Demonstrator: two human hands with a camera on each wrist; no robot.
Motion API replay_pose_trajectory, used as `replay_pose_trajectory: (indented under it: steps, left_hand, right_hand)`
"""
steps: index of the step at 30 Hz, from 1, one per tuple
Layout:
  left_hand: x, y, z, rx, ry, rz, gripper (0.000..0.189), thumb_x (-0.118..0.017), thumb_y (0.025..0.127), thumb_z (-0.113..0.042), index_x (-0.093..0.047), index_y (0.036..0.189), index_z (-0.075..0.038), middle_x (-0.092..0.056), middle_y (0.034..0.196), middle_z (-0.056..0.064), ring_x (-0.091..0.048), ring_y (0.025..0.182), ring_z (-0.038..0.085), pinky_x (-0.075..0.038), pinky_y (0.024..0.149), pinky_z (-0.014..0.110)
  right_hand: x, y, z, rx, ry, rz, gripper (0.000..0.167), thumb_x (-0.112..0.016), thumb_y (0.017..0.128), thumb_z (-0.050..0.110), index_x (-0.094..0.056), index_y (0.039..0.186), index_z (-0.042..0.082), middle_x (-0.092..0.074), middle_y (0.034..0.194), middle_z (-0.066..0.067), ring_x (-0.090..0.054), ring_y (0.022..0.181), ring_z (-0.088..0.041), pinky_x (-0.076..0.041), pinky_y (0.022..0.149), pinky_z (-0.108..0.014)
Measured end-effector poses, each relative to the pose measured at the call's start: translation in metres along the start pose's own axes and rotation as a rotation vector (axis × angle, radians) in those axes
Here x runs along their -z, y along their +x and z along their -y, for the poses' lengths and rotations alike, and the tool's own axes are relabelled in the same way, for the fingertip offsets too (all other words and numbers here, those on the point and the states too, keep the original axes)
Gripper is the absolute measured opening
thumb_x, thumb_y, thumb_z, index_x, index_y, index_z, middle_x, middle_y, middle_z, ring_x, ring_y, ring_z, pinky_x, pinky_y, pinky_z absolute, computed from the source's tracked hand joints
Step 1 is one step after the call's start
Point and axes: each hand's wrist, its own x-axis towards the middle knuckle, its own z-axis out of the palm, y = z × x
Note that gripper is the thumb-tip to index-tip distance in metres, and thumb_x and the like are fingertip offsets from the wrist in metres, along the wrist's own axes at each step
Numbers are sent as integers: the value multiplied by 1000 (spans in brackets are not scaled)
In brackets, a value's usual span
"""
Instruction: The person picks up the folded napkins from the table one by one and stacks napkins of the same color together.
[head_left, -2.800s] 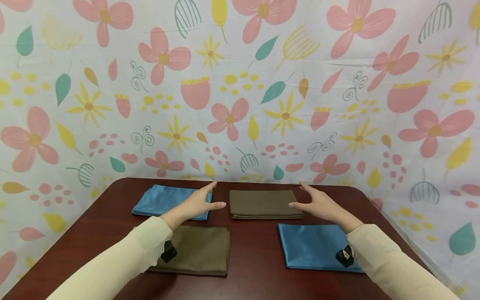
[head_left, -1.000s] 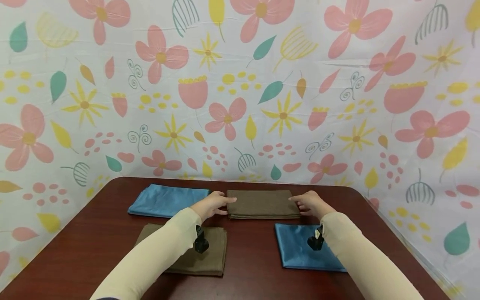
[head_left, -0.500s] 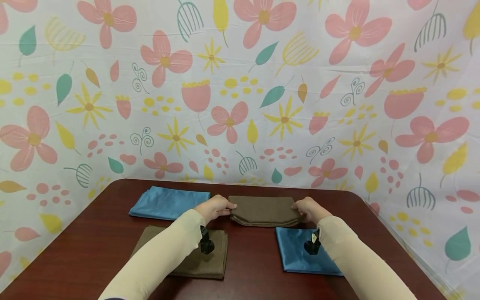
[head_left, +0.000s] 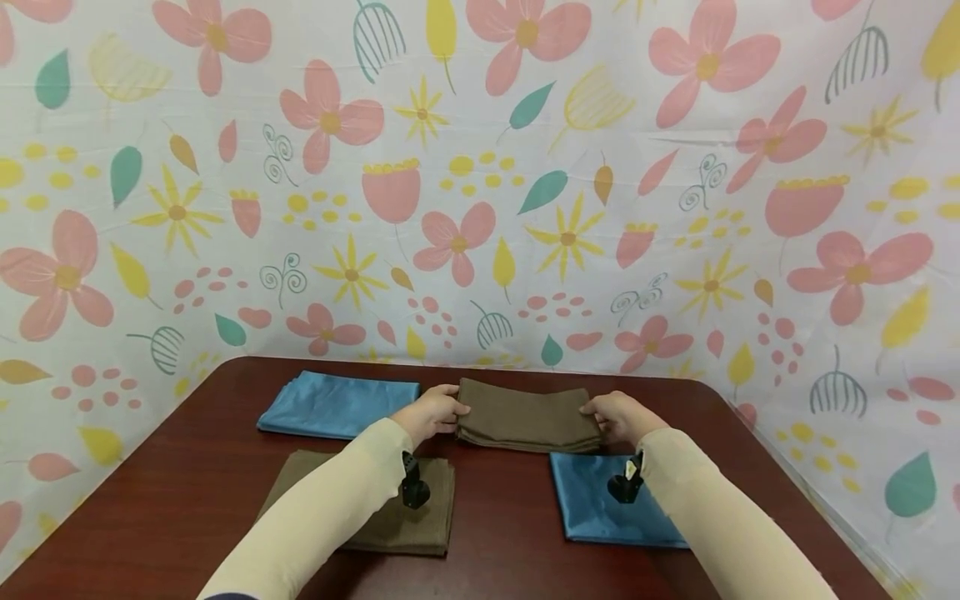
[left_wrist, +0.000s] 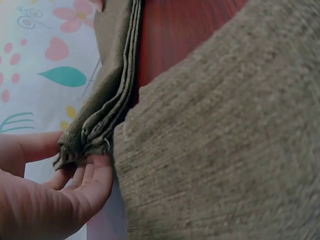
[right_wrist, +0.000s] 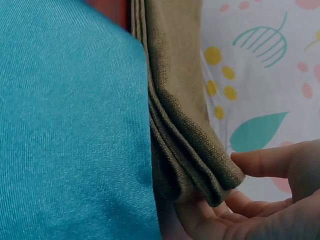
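A folded brown cloth [head_left: 525, 415] at the back middle of the table is held at both ends. My left hand [head_left: 433, 412] pinches its left end, thumb on top and fingers beneath. In the left wrist view the cloth's layers bunch up between thumb and fingers of the left hand [left_wrist: 60, 185]. My right hand [head_left: 618, 415] pinches the right end the same way. The right wrist view shows several stacked folds gripped by the right hand [right_wrist: 260, 195]. The cloth sags slightly in its middle.
On the dark red table [head_left: 510, 517] lie a folded blue cloth [head_left: 341, 404] at back left, a second brown cloth [head_left: 397, 517] at front left, partly under the left sleeve, and another blue cloth [head_left: 600, 517] at front right. A flowered curtain [head_left: 480, 183] hangs behind.
Both hands came inward from above the table to the back brown cloth's ends and took hold of it. Its ends are now raised and it has shifted slightly toward me.
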Motion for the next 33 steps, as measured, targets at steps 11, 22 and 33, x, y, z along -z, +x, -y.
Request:
replay_pose_trajectory:
  steps: [11,22,33]
  left_hand:
    - [1,0,0,7,-22,-102,56,-59,94,-1,-36,145,6,-43,145,24,-47,130,37,-47,102,46]
    - [8,-4,-8,-17,9,-99,49,-59,94,-3,-43,139,7,-41,146,24,-48,128,37,-48,101,44]
    - [15,-11,-20,-30,-6,-81,51,-58,93,-3,-43,141,5,-40,147,25,-41,134,40,-45,106,48]
  right_hand:
    - [-5,1,7,2,34,-21,43,-51,97,6,-38,132,-14,-43,118,-21,-53,95,-29,-55,72,-33]
    - [1,1,7,19,141,-32,43,-54,97,6,-38,132,-13,-41,101,-12,-44,64,-13,-46,60,-25]
    - [0,-6,15,26,211,-10,57,-49,101,7,-23,149,-10,-48,108,-12,-46,64,-11,-48,64,-27]
